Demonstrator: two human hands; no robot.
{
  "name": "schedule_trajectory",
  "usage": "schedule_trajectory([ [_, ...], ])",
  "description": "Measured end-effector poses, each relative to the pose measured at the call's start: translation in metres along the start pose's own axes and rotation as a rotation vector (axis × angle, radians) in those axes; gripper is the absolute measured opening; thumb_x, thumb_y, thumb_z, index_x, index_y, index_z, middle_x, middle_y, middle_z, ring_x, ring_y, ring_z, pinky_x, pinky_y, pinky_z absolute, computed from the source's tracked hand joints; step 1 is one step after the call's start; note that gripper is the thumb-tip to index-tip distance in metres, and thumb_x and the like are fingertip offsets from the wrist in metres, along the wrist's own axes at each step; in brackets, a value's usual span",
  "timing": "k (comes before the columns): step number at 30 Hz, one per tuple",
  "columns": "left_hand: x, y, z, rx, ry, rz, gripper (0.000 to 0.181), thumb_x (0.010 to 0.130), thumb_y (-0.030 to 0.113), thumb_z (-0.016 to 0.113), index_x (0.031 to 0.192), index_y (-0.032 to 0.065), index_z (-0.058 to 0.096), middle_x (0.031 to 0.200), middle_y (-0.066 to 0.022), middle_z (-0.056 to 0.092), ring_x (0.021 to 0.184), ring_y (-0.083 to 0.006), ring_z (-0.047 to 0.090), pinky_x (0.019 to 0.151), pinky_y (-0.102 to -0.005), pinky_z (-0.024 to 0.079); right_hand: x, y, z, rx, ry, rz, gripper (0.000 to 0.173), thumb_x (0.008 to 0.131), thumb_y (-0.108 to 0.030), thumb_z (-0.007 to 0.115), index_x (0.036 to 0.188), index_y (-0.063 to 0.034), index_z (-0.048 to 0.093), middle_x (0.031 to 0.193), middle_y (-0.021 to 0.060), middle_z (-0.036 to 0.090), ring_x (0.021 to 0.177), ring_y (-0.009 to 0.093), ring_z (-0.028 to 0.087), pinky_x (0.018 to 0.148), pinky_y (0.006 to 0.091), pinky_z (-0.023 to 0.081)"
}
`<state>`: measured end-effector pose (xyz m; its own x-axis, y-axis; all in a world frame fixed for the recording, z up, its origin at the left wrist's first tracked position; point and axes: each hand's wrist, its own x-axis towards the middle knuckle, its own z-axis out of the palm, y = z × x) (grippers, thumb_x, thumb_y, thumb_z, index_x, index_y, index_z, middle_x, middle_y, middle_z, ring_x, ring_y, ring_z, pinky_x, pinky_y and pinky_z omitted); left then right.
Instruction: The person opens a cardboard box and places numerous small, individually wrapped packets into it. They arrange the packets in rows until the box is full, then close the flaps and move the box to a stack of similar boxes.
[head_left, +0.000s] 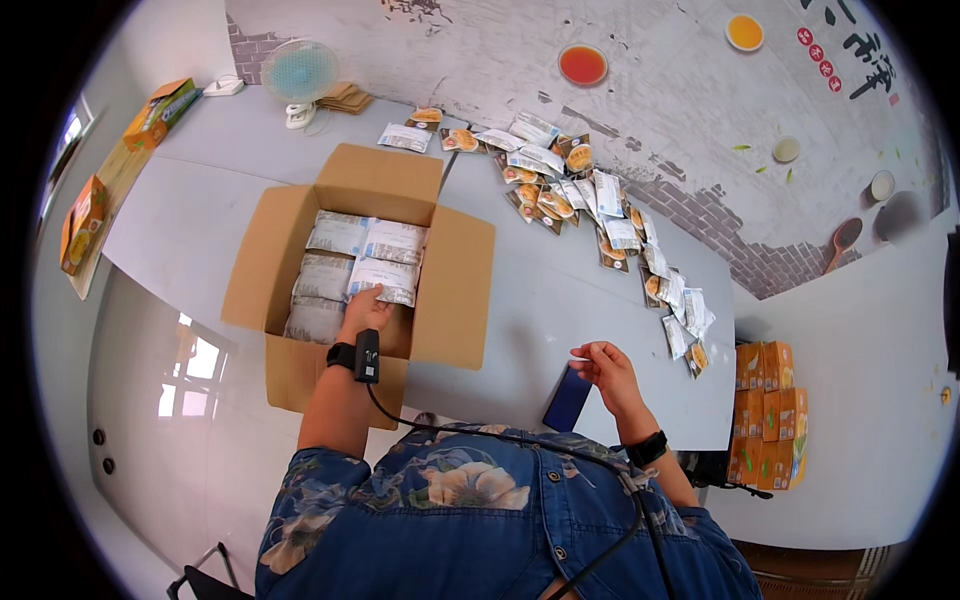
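Observation:
Inside an open cardboard box (454, 289), my left hand (367, 309) touches the lower edge of a white-and-blue packet (385, 279); whether its fingers grip the packet is hard to tell. Several similar packets (322, 276) lie in two columns in the box. My right hand (606, 369) is raised near the table's front edge, fingers partly bent, with no object seen in it. Beside and below it lies a dark blue flat object (567, 397), perhaps a phone. Many loose packets (609, 193), some white side up, others brown with a food picture, spread in an arc along the wall side.
A small fan (300, 75) stands at the back left by flat brown cardboard pieces (345, 98). Orange cartons (82, 225) sit on a ledge at far left. More orange cartons (770, 412) are stacked beyond the table's right edge. A black cable crosses my shirt from the left wrist.

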<state>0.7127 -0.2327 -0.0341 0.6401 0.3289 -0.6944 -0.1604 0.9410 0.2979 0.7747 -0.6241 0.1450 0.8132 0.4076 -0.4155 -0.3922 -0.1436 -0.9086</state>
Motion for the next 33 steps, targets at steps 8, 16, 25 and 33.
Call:
schedule_trajectory([
  [8, 0.031, -0.004, -0.032, 0.579, -0.302, 0.268, 0.027, 0.079, 0.009, 0.044, 0.105, 0.0011, 0.044, 0.104, -0.0091, 0.052, 0.094, -0.0217, 0.051, 0.080, -0.0347, 0.041, 0.000, 0.003, 0.001, -0.005, 0.025, -0.017, 0.018, 0.087, -0.022, 0.043, 0.089, -0.0062, 0.052, 0.092, 0.0065, 0.058, 0.078, 0.011, 0.057, 0.066, 0.0221, 0.044],
  [16, 0.013, -0.014, -0.021, 0.239, -0.504, -0.025, 0.029, 0.079, 0.024, 0.045, 0.102, 0.0067, 0.047, 0.094, -0.0089, 0.053, 0.083, -0.0211, 0.051, 0.072, -0.0310, 0.042, 0.003, 0.017, -0.029, 0.003, 0.051, -0.038, 0.019, 0.086, -0.024, 0.045, 0.091, -0.0078, 0.052, 0.092, 0.0048, 0.058, 0.081, 0.013, 0.057, 0.066, 0.0232, 0.044],
  [25, -0.022, 0.008, 0.033, 0.296, -0.135, 0.239, 0.028, 0.082, 0.017, 0.046, 0.103, -0.0011, 0.048, 0.107, -0.0117, 0.048, 0.095, -0.0199, 0.048, 0.082, -0.0291, 0.041, 0.012, 0.036, -0.115, 0.437, 0.249, -0.048, 0.017, 0.084, -0.021, 0.047, 0.092, -0.0061, 0.051, 0.091, 0.0052, 0.057, 0.076, 0.013, 0.056, 0.066, 0.0241, 0.043],
  [33, -0.092, -0.049, 0.094, 0.304, -0.509, 0.123, 0.027, 0.085, 0.011, 0.039, 0.108, -0.0013, 0.047, 0.100, -0.0103, 0.054, 0.095, -0.0201, 0.051, 0.082, -0.0314, 0.044, 0.022, 0.113, -0.258, 1.073, 0.512, -0.036, 0.014, 0.083, -0.012, 0.047, 0.092, -0.0008, 0.049, 0.087, 0.0085, 0.057, 0.068, 0.013, 0.055, 0.054, 0.0207, 0.045],
])
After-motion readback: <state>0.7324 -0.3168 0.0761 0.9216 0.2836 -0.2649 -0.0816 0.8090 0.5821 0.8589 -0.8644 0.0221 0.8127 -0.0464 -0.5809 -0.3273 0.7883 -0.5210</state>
